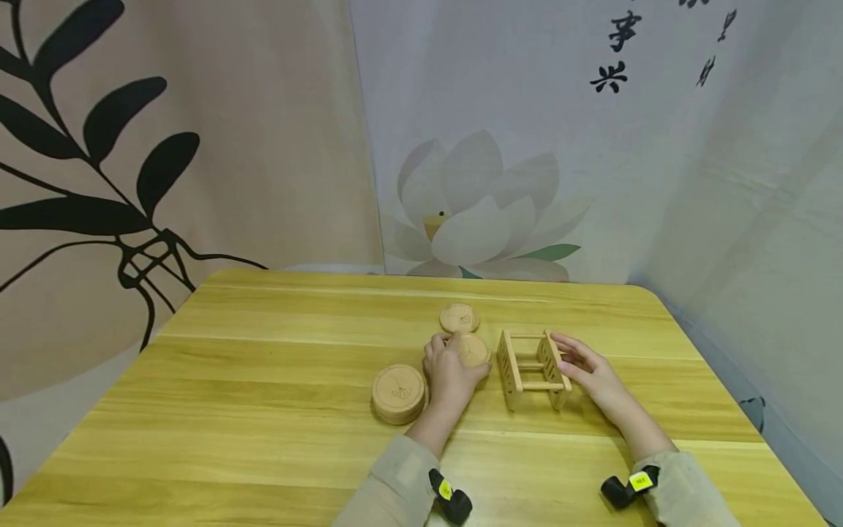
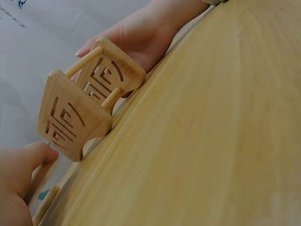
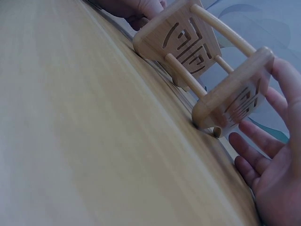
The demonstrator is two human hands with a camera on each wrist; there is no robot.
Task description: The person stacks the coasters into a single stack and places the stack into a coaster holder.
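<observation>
My left hand [image 1: 453,373] grips a round wooden coaster [image 1: 474,350], its thumb on the near right edge and its fingers around the far left. In the left wrist view the thumb lies close beside the slatted wooden coaster rack [image 2: 75,117]. That rack stands upright on the table, two cut-out side panels joined by round rods, with no coaster between them. My right hand [image 1: 588,369] is at the rack's right panel; in the right wrist view its loosely extended fingers [image 3: 287,77] touch the panel's outer side.
A stack of round coasters [image 1: 398,394] with an engraved top sits left of my left hand. Another engraved coaster [image 1: 459,318] lies just beyond the held one. The wooden table [image 1: 263,439] ends at the back against a printed curtain [image 1: 296,146].
</observation>
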